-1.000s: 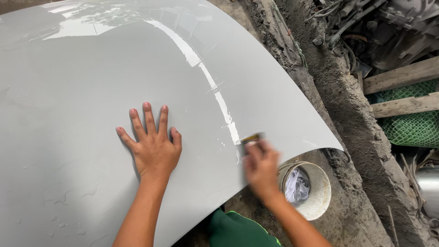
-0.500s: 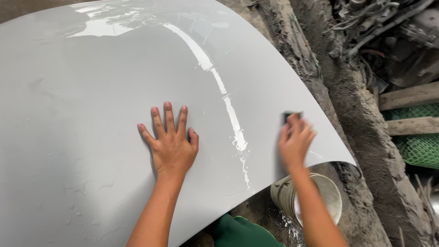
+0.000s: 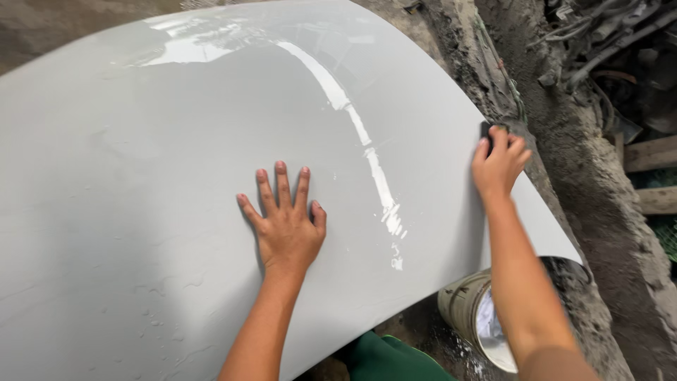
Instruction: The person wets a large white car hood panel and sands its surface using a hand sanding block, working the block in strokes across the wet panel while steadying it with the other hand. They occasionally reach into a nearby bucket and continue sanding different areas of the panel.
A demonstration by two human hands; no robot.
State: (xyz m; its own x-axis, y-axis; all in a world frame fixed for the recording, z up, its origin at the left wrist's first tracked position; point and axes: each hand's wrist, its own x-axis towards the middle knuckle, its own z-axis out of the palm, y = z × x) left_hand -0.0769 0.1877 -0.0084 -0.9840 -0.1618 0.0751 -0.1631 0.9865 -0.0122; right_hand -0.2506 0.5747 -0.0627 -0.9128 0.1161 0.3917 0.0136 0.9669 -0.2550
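A large, curved, wet grey panel (image 3: 176, 141) fills most of the view. My left hand (image 3: 285, 226) lies flat on it near the middle, fingers spread, holding nothing. My right hand (image 3: 499, 164) presses a small dark sanding pad (image 3: 486, 130) against the panel near its right edge; only the pad's top corner shows above my fingers. Water streaks shine down the panel between the two hands.
A white bucket (image 3: 469, 310) stands below the panel's right corner, partly hidden by my right forearm. A green cloth (image 3: 395, 360) shows at the bottom edge. Muddy ground (image 3: 599, 212) and wooden planks (image 3: 652, 155) lie to the right, tangled scrap at top right.
My right hand has slid the pad up along the panel's right edge, away from the bucket. My left hand stays flat on the panel.
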